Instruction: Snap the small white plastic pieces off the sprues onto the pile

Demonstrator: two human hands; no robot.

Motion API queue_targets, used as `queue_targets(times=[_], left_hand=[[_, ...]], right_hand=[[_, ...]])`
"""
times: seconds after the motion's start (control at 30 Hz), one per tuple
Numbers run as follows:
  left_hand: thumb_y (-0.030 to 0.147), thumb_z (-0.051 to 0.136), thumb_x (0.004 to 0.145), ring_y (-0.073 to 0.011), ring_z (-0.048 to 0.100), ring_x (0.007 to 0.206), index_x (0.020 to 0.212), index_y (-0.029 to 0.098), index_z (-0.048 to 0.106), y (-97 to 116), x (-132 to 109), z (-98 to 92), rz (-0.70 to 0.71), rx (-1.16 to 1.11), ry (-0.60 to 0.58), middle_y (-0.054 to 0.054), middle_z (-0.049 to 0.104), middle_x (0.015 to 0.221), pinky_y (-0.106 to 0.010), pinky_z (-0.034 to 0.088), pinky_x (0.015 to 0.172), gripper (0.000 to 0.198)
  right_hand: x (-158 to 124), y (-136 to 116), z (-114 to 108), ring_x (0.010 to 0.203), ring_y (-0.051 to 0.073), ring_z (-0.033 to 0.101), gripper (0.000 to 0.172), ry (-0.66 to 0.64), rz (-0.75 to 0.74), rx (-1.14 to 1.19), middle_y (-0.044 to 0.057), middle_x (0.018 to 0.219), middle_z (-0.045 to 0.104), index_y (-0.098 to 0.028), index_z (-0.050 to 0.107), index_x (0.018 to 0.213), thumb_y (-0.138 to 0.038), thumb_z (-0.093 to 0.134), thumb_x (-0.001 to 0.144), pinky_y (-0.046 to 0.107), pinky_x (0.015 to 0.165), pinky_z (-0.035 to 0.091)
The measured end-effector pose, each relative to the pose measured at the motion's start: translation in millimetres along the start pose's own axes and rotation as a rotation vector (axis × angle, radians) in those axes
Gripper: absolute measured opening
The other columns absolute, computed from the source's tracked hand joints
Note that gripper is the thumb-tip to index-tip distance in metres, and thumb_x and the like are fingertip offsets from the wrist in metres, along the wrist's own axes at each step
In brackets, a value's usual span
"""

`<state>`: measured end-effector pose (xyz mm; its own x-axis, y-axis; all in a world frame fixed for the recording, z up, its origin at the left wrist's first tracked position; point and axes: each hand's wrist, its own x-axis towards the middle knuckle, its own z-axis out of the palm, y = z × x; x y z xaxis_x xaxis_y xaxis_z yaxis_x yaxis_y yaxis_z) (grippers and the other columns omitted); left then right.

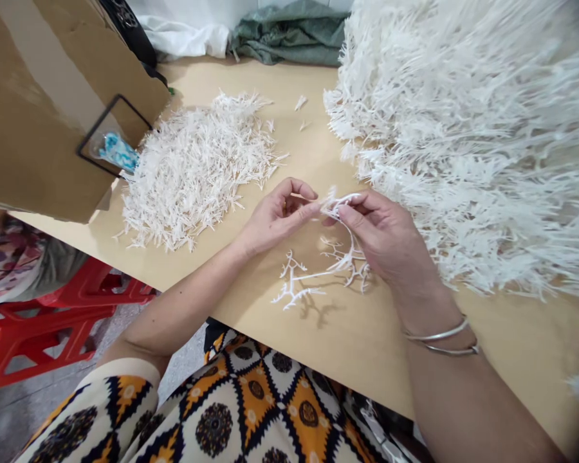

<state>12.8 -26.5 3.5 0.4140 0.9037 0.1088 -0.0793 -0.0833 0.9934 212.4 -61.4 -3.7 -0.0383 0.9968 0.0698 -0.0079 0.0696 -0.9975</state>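
A thin white branched plastic sprig (318, 275) hangs over the table from my right hand (383, 235), whose thumb and fingers pinch its upper part. My left hand (284, 215) is just to the left, its thumb and fingertips closed at the blurred white tip of the sprig. Whether the left fingers grip a small piece there is too smeared to make out. Left of my hands lies a heap of small white tufted pieces (197, 170). On the right rises a large pile of long white branched sprigs (482, 154), close to my right hand.
A cardboard box (43, 96) stands at the left table edge, with a black wire frame (89, 138) and a blue-white packet (118, 152) against it. Green cloth (289, 32) and white cloth (188, 38) lie at the back. Red stools (53, 328) and a seated person (19, 257) are at left.
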Motion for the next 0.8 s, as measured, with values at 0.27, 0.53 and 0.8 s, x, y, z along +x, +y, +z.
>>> queue_targets(times=[0.27, 0.53, 0.8], left_hand=[[0.054, 0.079, 0.091, -0.0061, 0.055, 0.069, 0.098, 0.017, 0.065, -4.6, 2.6, 1.4, 0.009, -0.014, -0.065, 0.001, 0.062, 0.082, -0.02, 0.044, 0.064, 0.04], [0.059, 0.071, 0.096, -0.0066, 0.05, 0.066, 0.101, 0.018, 0.058, -1.4, 0.4, 0.3, -0.051, 0.018, -0.066, 0.002, 0.059, 0.08, -0.021, 0.04, 0.06, 0.043], [0.058, 0.076, 0.092, -0.0067, 0.049, 0.065, 0.103, 0.019, 0.062, -4.6, -1.3, 2.3, -0.012, 0.142, -0.036, 0.002, 0.059, 0.082, -0.022, 0.037, 0.058, 0.043]], right_hand=[[-0.7, 6.5, 6.6, 0.086, 0.017, 0.074, 0.013, -0.029, -0.045, -0.098, 0.001, 0.094, 0.079, -0.025, 0.077, 0.096, -0.032, 0.083, 0.086, 0.035, 0.085, 0.063], [-0.5, 0.3, 3.5, 0.086, 0.016, 0.074, 0.009, -0.014, -0.016, 0.004, 0.002, 0.092, 0.078, -0.025, 0.077, 0.099, -0.026, 0.075, 0.09, 0.036, 0.086, 0.064], [-0.8, 9.0, 6.7, 0.087, 0.017, 0.074, 0.012, -0.007, -0.067, -0.06, 0.002, 0.093, 0.078, -0.023, 0.072, 0.095, -0.027, 0.079, 0.085, 0.035, 0.083, 0.064]])
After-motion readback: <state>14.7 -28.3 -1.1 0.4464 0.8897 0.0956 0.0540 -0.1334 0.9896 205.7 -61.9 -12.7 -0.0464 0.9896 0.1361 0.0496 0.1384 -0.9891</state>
